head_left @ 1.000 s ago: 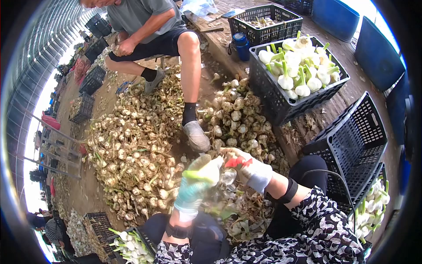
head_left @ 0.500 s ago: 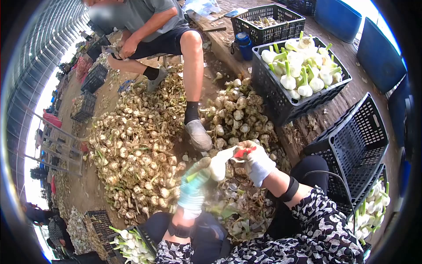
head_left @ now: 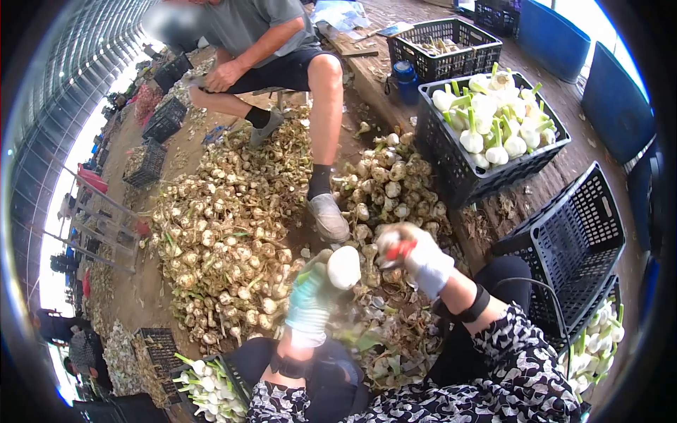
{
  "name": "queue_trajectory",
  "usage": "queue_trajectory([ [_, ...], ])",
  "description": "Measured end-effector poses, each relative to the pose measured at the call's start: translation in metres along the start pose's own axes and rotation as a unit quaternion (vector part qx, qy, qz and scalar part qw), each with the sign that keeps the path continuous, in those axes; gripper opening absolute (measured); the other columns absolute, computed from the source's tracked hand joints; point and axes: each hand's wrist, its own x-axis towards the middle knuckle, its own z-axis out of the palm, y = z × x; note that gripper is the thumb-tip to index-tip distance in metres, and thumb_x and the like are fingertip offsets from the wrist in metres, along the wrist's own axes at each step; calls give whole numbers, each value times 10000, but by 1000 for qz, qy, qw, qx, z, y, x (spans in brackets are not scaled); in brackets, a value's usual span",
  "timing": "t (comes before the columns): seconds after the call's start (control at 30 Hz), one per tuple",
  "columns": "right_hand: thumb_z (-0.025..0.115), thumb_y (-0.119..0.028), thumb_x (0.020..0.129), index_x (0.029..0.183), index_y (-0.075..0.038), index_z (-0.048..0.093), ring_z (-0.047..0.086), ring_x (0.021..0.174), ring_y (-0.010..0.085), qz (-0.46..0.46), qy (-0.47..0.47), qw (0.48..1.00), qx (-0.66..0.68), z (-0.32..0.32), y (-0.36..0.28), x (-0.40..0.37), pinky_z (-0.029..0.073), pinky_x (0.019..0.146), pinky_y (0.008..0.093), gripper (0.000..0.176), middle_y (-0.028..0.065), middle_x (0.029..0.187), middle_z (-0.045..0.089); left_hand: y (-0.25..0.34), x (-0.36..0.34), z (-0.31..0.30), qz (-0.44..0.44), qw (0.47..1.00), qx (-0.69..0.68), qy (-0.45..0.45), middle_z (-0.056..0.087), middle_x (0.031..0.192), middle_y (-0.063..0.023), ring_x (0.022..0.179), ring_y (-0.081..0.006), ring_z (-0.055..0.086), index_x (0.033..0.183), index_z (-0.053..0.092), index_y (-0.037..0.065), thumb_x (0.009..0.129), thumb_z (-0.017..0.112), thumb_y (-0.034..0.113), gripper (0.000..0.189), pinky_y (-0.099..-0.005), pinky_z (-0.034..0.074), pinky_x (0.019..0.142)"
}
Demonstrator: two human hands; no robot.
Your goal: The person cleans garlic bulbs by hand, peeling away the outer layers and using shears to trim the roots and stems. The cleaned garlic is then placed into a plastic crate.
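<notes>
My left hand, in a white and green glove, is closed around a garlic bulb, whose smooth white side faces up. A short way to the right, my gloved right hand grips a small red-handled tool; motion blur hides its working end. The tool and the bulb are apart. Below both hands lie loose garlic skins and trimmings. Just beyond them is a pile of untrimmed garlic, with a larger garlic heap to the left.
A black crate full of clean garlic stands at the right on wooden boards. Nearer me, another black crate is tipped over more garlic. Trimmed garlic sits by my left leg. A co-worker's shoe rests between the piles.
My right hand has come away from the bulb, and the tool has turned. The bulb in my left hand now shows its white, rounded side. The whole view has shifted slightly.
</notes>
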Motion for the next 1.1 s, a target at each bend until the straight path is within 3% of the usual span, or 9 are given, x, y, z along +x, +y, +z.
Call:
queue_trajectory([
  [0.03,606,-181,829,1197,49,452,610,801,191,-31,-27,940,-339,75,-42,-39,521,726,316,461,121,964,589,1,0,1,-3,1000,-4,10,602,1072,-119,1004,-259,577,1031,603,53,793,657,234,303,-390,506,854],
  [0.13,674,-325,774,1287,27,391,551,1001,211,-155,-4,936,-314,62,-3,-37,432,884,313,684,139,1023,582,-7,-5,-17,8,998,57,19,607,1061,-101,997,-243,577,1048,600,52,829,617,273,312,-378,496,852],
  [0.2,662,-256,793,1172,15,501,574,915,149,-148,-56,916,-368,58,-17,-34,455,814,275,493,105,965,612,-20,-9,-23,95,930,347,76,610,1051,-86,977,-222,579,1049,603,50,844,600,275,304,-357,485,842],
  [0.27,641,-212,813,1105,7,545,566,867,114,-199,-46,872,-446,84,-34,-59,458,793,261,378,68,944,619,-18,-9,-8,46,988,134,65,626,1003,-82,928,-174,593,1002,613,21,839,607,288,313,-326,496,796],
  [0.33,617,-173,827,1099,-2,558,554,874,94,-70,73,923,-372,98,-42,-67,452,798,251,326,51,973,620,-9,-13,23,30,979,150,132,645,925,-79,831,-163,622,975,622,25,843,604,278,286,-298,521,712],
  [0.4,596,-142,840,1126,8,536,547,925,85,-205,20,921,-330,79,-38,-63,444,823,235,329,61,1038,609,-19,-7,19,37,974,159,157,647,870,-63,746,-149,619,951,628,42,843,606,285,266,-269,510,634],
  [0.53,614,-195,827,1121,-30,513,560,877,98,-46,10,978,-205,75,-40,-65,493,715,250,353,43,993,578,-13,-24,61,27,948,219,231,616,718,22,503,-60,508,872,632,103,793,678,316,232,-182,372,427],
  [0.6,613,-296,841,1111,-33,489,562,831,111,24,45,991,-120,77,-32,-64,488,702,252,397,41,964,567,-20,-18,55,85,949,221,210,628,843,-58,728,-162,597,902,624,32,775,701,247,262,-317,515,663],
  [1.1,631,-286,832,950,-100,480,482,683,80,-11,-60,998,31,92,-9,-64,414,594,232,267,-37,788,506,-27,3,57,109,942,132,290,512,612,8,513,-92,516,691,519,96,806,666,297,275,-227,448,473],
])
